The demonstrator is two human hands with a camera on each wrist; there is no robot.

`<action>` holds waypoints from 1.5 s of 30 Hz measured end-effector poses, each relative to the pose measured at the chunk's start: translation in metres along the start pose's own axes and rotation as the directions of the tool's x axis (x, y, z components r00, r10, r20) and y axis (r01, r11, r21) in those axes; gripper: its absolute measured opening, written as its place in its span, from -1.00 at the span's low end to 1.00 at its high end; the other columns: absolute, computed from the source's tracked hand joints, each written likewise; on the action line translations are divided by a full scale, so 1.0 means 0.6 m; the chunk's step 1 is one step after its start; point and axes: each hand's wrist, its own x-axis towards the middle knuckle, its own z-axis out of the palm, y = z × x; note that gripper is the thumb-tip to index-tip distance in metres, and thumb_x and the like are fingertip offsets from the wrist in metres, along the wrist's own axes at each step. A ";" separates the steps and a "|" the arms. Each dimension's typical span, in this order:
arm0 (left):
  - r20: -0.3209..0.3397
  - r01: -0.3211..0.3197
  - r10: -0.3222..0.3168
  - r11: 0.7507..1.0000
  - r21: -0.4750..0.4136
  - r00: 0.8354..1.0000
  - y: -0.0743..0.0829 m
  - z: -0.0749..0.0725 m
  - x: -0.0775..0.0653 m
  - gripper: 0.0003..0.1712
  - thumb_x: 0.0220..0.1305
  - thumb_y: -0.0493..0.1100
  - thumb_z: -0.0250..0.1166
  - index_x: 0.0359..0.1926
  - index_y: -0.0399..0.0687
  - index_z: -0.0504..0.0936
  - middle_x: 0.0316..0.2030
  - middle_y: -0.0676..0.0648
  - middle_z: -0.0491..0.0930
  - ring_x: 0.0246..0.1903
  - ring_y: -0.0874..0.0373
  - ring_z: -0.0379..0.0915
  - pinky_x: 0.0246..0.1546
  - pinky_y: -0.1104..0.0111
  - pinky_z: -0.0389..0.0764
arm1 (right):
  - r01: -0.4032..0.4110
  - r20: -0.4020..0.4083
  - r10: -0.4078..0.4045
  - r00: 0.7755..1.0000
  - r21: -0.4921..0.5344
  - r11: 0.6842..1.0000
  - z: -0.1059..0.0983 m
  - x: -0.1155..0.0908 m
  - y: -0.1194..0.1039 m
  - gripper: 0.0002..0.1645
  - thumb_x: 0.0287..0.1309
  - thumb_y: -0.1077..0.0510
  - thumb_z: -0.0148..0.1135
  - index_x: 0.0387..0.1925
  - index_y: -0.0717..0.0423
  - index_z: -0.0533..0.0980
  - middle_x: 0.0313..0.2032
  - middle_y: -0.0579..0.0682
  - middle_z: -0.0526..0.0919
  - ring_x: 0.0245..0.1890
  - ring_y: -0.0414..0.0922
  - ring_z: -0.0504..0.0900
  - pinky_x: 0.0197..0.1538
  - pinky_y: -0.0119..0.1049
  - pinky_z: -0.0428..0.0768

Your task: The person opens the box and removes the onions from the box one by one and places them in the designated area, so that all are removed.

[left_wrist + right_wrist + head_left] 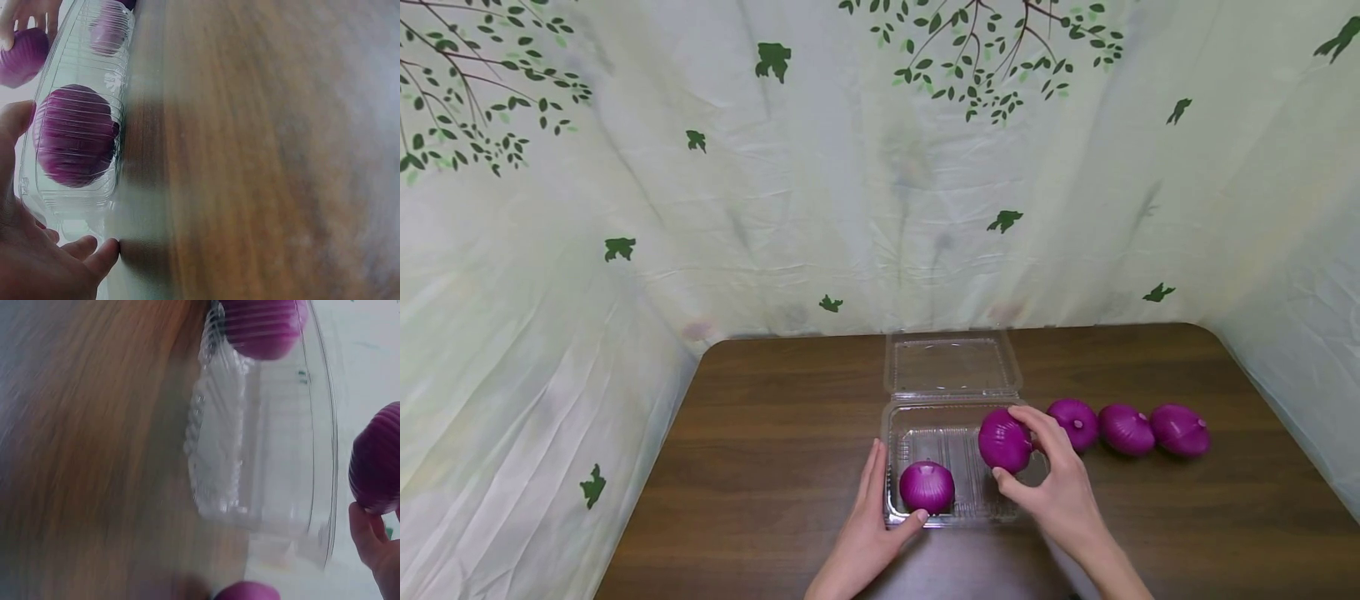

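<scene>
My right hand [1063,492] pinches a red onion [1002,440] between thumb and fingers, over the right part of a clear plastic clamshell container [962,467]. In the right wrist view this held onion [378,462] is above the container's rim. Another red onion [927,487] sits inside the container at the front left. My left hand [872,529] touches the container's front left corner, its fingers extended along the left side and its thumb at the front rim. The open lid [952,367] lies back, away from me.
To the right of the container, three red onions stand in a row on the brown wooden table [760,450]: a near one [1072,423], a middle one [1126,429] and an end one [1180,429]. A leaf-printed curtain [820,192] hangs behind the table.
</scene>
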 end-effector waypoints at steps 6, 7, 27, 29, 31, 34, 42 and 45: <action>0.002 0.000 0.000 1.000 0.004 1.000 0.000 0.000 0.000 0.22 0.14 0.28 0.37 0.58 0.15 -0.21 0.55 0.01 -0.22 0.47 0.00 -0.14 0.30 -0.11 0.19 | 0.016 -0.011 -0.016 1.000 -0.032 0.999 -0.024 -0.009 0.009 0.01 -0.31 0.31 0.61 0.30 -0.04 0.43 0.24 -0.10 0.43 0.05 -0.23 0.45 0.05 -0.59 0.40; 0.002 0.001 -0.001 1.000 0.004 1.000 0.000 0.000 0.000 0.22 0.15 0.28 0.37 0.58 0.15 -0.21 0.55 0.01 -0.22 0.47 0.00 -0.14 0.30 -0.11 0.19 | 0.022 -0.013 -0.022 1.000 -0.038 0.999 -0.028 -0.010 0.012 0.01 -0.31 0.32 0.61 0.30 -0.04 0.43 0.24 -0.09 0.44 0.04 -0.23 0.45 0.05 -0.59 0.39; 0.008 0.014 -0.014 1.000 0.008 1.000 0.002 0.000 0.000 0.22 0.15 0.31 0.35 0.58 0.17 -0.22 0.55 0.09 -0.25 0.47 0.00 -0.14 0.30 -0.13 0.19 | -0.040 -0.055 0.037 0.998 -0.064 0.997 -0.085 -0.048 0.059 -0.01 -0.23 0.43 0.56 0.33 0.08 0.39 0.24 -0.03 0.39 0.07 -0.38 0.37 0.06 -0.69 0.32; 0.009 0.018 -0.018 1.000 0.008 1.000 0.002 0.000 0.000 0.22 0.15 0.31 0.35 0.58 0.18 -0.22 0.55 0.09 -0.25 0.47 0.00 -0.14 0.29 -0.15 0.19 | -0.045 -0.060 0.041 0.997 -0.070 0.997 -0.089 -0.051 0.063 -0.01 -0.24 0.43 0.56 0.32 0.09 0.40 0.24 0.02 0.40 0.10 -0.39 0.35 0.07 -0.69 0.31; 0.010 0.021 -0.021 1.000 0.009 1.000 0.002 -0.001 0.000 0.22 0.15 0.32 0.35 0.58 0.18 -0.22 0.55 0.09 -0.25 0.46 0.00 -0.13 0.29 -0.16 0.19 | -0.070 -0.060 0.065 0.996 -0.089 0.994 -0.093 -0.056 0.067 -0.03 -0.23 0.40 0.57 0.31 0.08 0.41 0.24 0.05 0.40 0.12 -0.41 0.32 0.07 -0.71 0.28; 0.008 0.022 -0.022 1.000 0.012 1.000 0.002 -0.001 0.000 0.22 0.15 0.32 0.34 0.58 0.18 -0.22 0.55 0.09 -0.25 0.46 0.00 -0.13 0.29 -0.15 0.19 | -0.105 -0.051 0.099 0.994 -0.135 0.985 -0.097 -0.063 0.073 -0.04 -0.22 0.36 0.57 0.31 0.07 0.41 0.23 0.07 0.40 0.13 -0.37 0.29 0.06 -0.71 0.25; 0.007 0.019 -0.019 1.000 0.014 1.000 0.000 0.000 0.000 0.22 0.14 0.32 0.35 0.58 0.19 -0.23 0.55 0.09 -0.26 0.46 0.00 -0.13 0.29 -0.14 0.20 | -0.142 -0.005 0.146 0.989 -0.274 0.951 -0.102 -0.073 0.088 -0.08 -0.24 0.27 0.57 0.26 0.12 0.40 0.15 0.11 0.47 0.03 0.02 0.35 -0.06 -0.27 0.33; 0.009 0.022 -0.022 1.000 0.015 1.000 -0.001 0.001 0.000 0.22 0.15 0.32 0.35 0.58 0.21 -0.24 0.55 0.11 -0.26 0.46 0.00 -0.13 0.29 -0.14 0.20 | -0.164 0.008 0.174 0.985 -0.298 0.940 -0.103 -0.075 0.093 -0.10 -0.24 0.25 0.57 0.23 0.15 0.40 0.12 0.16 0.49 -0.03 0.04 0.37 -0.12 -0.10 0.41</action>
